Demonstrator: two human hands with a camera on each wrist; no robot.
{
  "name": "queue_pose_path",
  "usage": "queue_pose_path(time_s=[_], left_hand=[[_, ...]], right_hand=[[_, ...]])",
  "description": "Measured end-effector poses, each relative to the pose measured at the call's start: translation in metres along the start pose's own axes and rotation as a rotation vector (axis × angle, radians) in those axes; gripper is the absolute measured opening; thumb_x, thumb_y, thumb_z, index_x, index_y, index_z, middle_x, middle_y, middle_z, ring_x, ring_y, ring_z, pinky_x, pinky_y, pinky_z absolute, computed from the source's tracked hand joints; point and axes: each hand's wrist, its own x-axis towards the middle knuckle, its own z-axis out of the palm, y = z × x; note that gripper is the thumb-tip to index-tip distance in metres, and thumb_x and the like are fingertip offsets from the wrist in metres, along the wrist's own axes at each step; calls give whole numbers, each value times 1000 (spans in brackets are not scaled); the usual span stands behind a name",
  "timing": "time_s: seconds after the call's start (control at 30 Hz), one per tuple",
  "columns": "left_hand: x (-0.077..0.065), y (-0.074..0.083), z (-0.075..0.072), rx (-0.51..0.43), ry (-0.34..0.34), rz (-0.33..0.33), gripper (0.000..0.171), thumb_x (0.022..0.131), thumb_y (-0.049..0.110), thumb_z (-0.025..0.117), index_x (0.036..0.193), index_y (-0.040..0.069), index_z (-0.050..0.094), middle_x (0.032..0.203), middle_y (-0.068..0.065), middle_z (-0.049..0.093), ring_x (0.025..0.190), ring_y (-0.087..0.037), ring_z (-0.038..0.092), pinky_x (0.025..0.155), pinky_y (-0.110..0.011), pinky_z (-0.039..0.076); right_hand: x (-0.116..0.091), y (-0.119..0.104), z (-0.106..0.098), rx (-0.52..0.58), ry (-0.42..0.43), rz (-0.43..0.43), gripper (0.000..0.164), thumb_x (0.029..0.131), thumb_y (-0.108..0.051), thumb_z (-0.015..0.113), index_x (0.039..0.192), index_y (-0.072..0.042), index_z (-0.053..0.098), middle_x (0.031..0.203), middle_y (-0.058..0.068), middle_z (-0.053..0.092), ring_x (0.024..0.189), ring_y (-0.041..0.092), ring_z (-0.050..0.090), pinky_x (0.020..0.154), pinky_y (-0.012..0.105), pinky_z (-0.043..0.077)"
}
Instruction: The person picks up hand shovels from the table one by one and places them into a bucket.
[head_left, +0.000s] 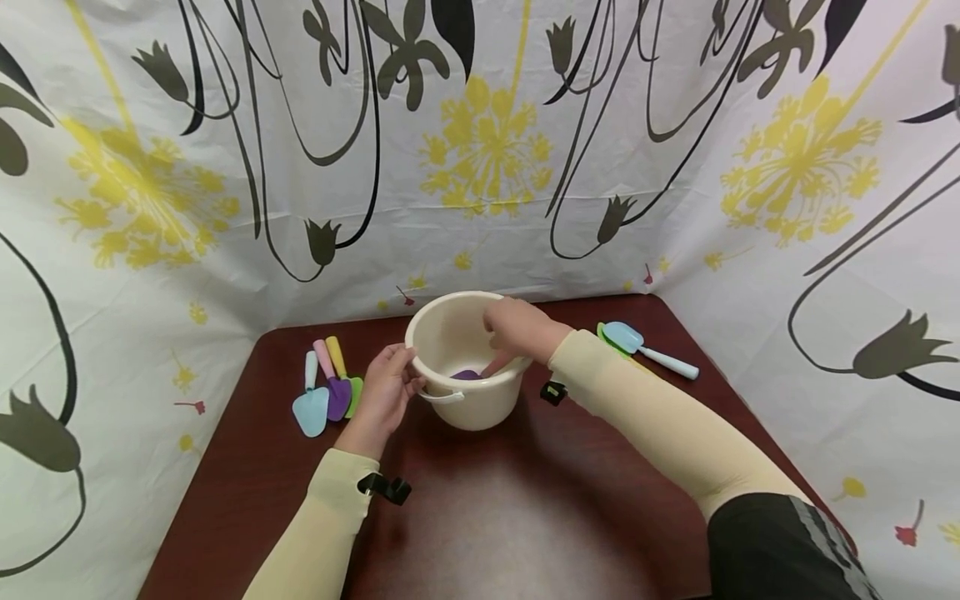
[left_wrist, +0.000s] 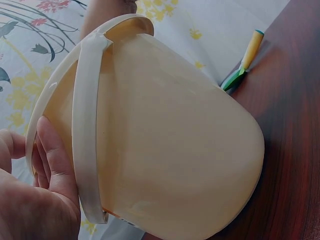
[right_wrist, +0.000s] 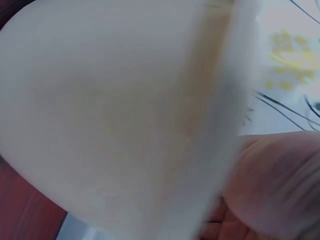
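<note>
A cream bucket (head_left: 480, 408) stands upright at the table's middle, its handle hanging down on the near side. My left hand (head_left: 384, 387) grips its left rim, fingers and thumb on either side of the wall, also visible in the left wrist view (left_wrist: 40, 190). My right hand (head_left: 521, 329) reaches over the right rim into the bucket, fingers bent downward. Inside lies a purple trowel blade (head_left: 467, 375), with a pink handle-like part near my fingers. Whether my right fingers hold it is hidden. In the right wrist view the bucket wall (right_wrist: 100, 115) is blurred and covers the fingers.
Left of the bucket lie a light blue trowel (head_left: 311, 408), a purple trowel with a pink handle (head_left: 339, 396) and a green one with a yellow handle (head_left: 354, 400). At the right lie another light blue trowel (head_left: 624, 335) and a green one. Patterned cloth (head_left: 480, 233) surrounds the table.
</note>
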Motion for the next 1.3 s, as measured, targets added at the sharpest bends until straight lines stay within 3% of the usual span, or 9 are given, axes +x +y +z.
queue_pose_path(time_s=[0.13, 0.2, 0.37, 0.5, 0.87, 1.3], left_hand=[[0, 0, 1, 0, 4, -7, 11, 111, 14, 62, 117, 6, 57, 89, -3, 61, 74, -13, 61, 66, -21, 57], [0, -1, 2, -1, 5, -11, 10, 112, 14, 61, 117, 7, 57, 89, -3, 61, 74, -13, 61, 66, -21, 57], [0, -2, 4, -2, -2, -12, 9, 112, 13, 60, 117, 6, 57, 88, -3, 60, 73, -13, 61, 65, -21, 57], [0, -1, 4, -9, -5, -6, 7, 112, 12, 59, 115, 5, 57, 86, -3, 60, 72, -13, 61, 65, -21, 56], [0, 2, 2, -20, 9, -8, 7, 111, 12, 60, 114, 6, 58, 88, -3, 60, 73, -13, 61, 67, -22, 57], [1, 0, 0, -32, -1, 0, 5, 112, 12, 59, 112, 7, 57, 87, -2, 60, 73, -12, 61, 66, -20, 57]], right_hand=[[-12, 7, -17, 55, 87, 52, 12, 100, -14, 81, 103, -3, 77, 98, 7, 72, 89, 24, 65, 83, 40, 57], [-20, 14, -23, 84, 149, 65, 13, 102, -14, 80, 108, -3, 79, 104, 9, 77, 95, 27, 70, 88, 45, 60], [-47, 40, -36, 133, 280, 122, 15, 103, -20, 80, 106, -6, 80, 102, 10, 77, 93, 31, 71, 86, 49, 59], [-74, 64, -40, 158, 329, 197, 18, 104, -23, 79, 105, -5, 78, 100, 12, 77, 92, 33, 71, 85, 52, 58], [-132, 127, -14, 220, 260, 365, 24, 107, -24, 74, 111, -1, 78, 105, 14, 78, 90, 31, 71, 82, 53, 59], [-171, 177, 27, 229, 207, 496, 25, 107, -21, 74, 108, 4, 77, 103, 18, 76, 87, 32, 68, 78, 50, 59]])
